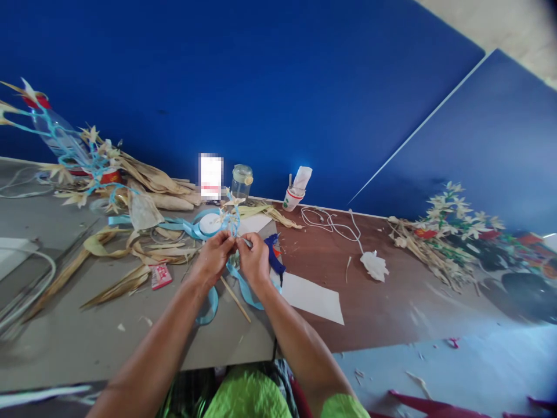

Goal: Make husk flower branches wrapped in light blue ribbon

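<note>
My left hand (214, 255) and my right hand (254, 260) meet over the grey table (87, 331), both with fingers pinched together. Between them stands a small dried-husk flower (230, 204) on a thin wooden stick (235, 299), with light blue ribbon (243, 287) wound at its stem and trailing down below my wrists. The left fingers pinch the stem and ribbon. The right fingers pinch the ribbon beside it. A roll of blue ribbon (209, 223) lies just behind my hands.
Dried corn husks (143, 180) are heaped at the left beside a plastic bottle (61, 136). A blue glue gun (274, 252), white paper (311, 297), a glass jar (241, 181), a cup (293, 198), a white cable (331, 223) and husk flowers (448, 220) lie to the right.
</note>
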A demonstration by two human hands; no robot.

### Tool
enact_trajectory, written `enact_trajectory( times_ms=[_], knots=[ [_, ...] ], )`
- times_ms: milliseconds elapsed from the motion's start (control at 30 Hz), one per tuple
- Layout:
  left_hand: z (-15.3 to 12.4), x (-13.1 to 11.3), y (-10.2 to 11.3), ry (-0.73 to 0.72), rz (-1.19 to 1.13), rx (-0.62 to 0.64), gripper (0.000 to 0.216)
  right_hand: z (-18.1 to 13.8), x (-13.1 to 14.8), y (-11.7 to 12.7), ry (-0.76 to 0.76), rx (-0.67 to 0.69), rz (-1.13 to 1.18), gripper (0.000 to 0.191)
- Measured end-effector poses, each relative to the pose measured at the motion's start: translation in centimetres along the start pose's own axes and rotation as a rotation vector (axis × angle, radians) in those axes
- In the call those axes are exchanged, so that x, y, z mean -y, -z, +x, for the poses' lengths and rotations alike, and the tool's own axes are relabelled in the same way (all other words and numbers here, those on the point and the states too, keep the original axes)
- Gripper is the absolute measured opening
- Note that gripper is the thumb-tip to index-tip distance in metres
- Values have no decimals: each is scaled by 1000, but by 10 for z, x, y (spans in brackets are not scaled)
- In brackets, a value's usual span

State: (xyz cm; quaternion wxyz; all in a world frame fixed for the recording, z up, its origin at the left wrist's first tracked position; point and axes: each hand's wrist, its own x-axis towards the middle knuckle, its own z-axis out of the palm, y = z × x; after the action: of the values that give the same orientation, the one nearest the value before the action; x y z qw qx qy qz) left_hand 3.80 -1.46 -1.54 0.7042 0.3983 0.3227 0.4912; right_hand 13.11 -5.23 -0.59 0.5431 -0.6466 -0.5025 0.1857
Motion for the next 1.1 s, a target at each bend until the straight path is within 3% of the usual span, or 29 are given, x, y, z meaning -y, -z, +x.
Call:
enact_trajectory(
  times_ms=[467, 767, 967, 1100],
  knots=[
    [-2, -6, -1, -23, 3, -30, 23, 8, -12, -2, -230, 172, 501, 13],
    [3, 0, 4, -84, 83, -57, 18, 7, -8, -2, -237, 138, 503, 10],
    [0, -14, 4, -23, -84, -73, 28, 19, -18, 10, -214, 165, 612, 13],
    [-3, -20, 4, 4, -114, -31, 28, 29, -20, 24, -163, 122, 545, 18]
  ],
)
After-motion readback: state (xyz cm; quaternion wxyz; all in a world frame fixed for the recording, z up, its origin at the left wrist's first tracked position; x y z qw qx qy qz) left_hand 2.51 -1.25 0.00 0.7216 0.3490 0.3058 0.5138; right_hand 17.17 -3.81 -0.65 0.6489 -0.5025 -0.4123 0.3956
